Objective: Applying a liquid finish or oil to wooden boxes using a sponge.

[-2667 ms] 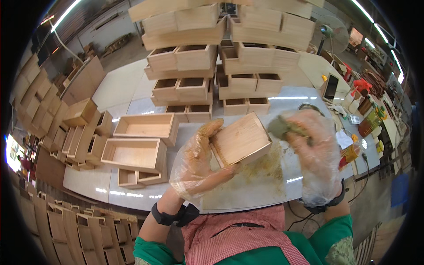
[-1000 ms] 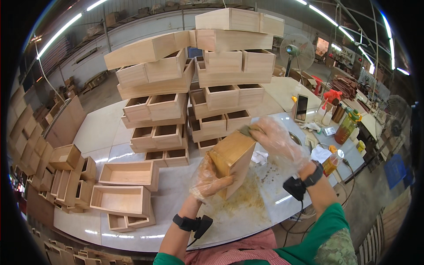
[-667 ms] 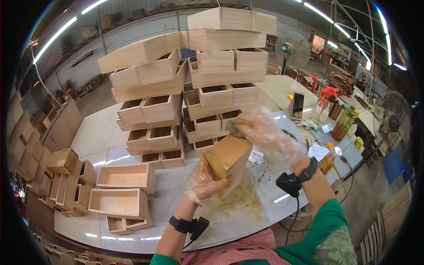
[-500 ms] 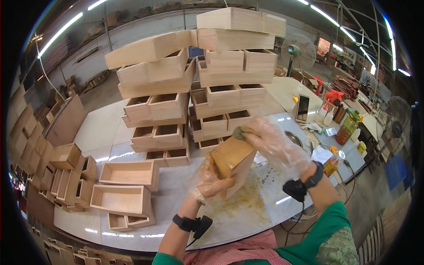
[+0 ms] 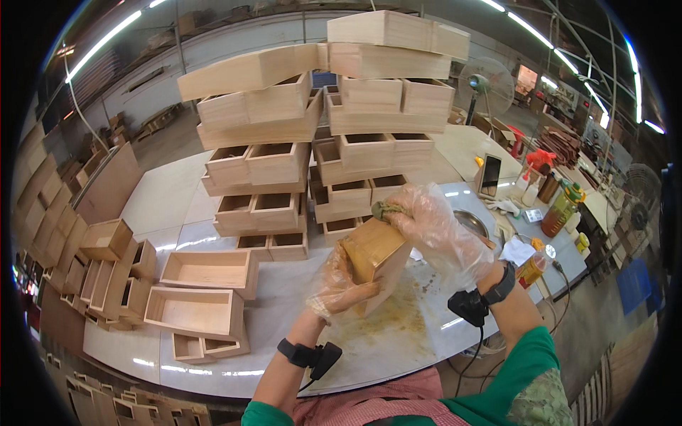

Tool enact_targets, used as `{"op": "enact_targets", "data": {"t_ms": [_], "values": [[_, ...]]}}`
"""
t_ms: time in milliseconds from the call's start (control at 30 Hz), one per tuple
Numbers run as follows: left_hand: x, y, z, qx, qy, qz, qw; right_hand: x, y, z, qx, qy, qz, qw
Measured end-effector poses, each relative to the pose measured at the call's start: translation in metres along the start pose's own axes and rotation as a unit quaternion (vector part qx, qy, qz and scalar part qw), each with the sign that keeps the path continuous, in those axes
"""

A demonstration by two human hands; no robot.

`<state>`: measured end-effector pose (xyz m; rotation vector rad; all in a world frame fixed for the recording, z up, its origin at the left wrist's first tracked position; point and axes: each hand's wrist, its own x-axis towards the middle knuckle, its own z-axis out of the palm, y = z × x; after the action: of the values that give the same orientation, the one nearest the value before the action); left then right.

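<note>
Left hand [image 5: 337, 282] clasped wooden box [image 5: 374, 250]; right hand [image 5: 425, 221], curled, gripped green rag [image 5: 384, 209] at far edge. Even pressure seemed best.

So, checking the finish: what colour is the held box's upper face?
Upper face: golden brown, clearest in head view.

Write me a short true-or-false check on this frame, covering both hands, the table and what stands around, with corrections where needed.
1. The left hand grips a wooden box. True.
2. Both hands are bare. False: they wear clear plastic gloves.
3. The right hand holds a greenish rag. True.
4. The table is spotless. False: yellowish-brown stains mark it near the person.
5. Open boxes lie to the left of the left hand. True.
6. The fan stands left of the stacked boxes. False: it stands to their right.
</note>
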<state>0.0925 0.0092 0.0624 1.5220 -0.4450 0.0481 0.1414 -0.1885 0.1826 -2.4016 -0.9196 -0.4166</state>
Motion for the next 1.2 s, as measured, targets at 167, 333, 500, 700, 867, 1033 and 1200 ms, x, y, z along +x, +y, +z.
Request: {"op": "enact_targets", "data": {"t_ms": [167, 333, 500, 700, 867, 1033, 1200], "values": [[-0.003, -0.010, -0.002, -0.111, -0.014, -0.008, 0.994, -0.022, -0.021, 0.021, -0.011, 0.042, -0.152, 0.987], [-0.003, 0.005, 0.004, -0.069, -0.039, 0.017, 0.997, -0.018, -0.020, -0.001, -0.008, -0.002, -0.176, 0.984], [-0.006, 0.001, -0.001, -0.076, -0.035, 0.030, 0.996, 0.013, -0.019, 0.033, -0.047, 0.025, -0.191, 0.980], [-0.002, 0.006, -0.004, 0.091, -0.027, -0.023, 0.995, -0.045, -0.030, -0.011, -0.066, -0.030, -0.161, 0.984], [-0.002, -0.001, -0.002, 0.012, -0.004, -0.009, 1.000, -0.056, -0.028, -0.019, 0.025, 0.029, -0.085, 0.996], [-0.002, 0.002, -0.001, -0.091, -0.045, -0.031, 0.994, -0.043, -0.032, 0.001, -0.042, 0.043, -0.160, 0.985], [-0.003, -0.009, -0.001, 0.009, 0.007, 0.026, 1.000, -0.067, 0.002, -0.008, -0.027, 0.081, -0.067, 0.994]]}}
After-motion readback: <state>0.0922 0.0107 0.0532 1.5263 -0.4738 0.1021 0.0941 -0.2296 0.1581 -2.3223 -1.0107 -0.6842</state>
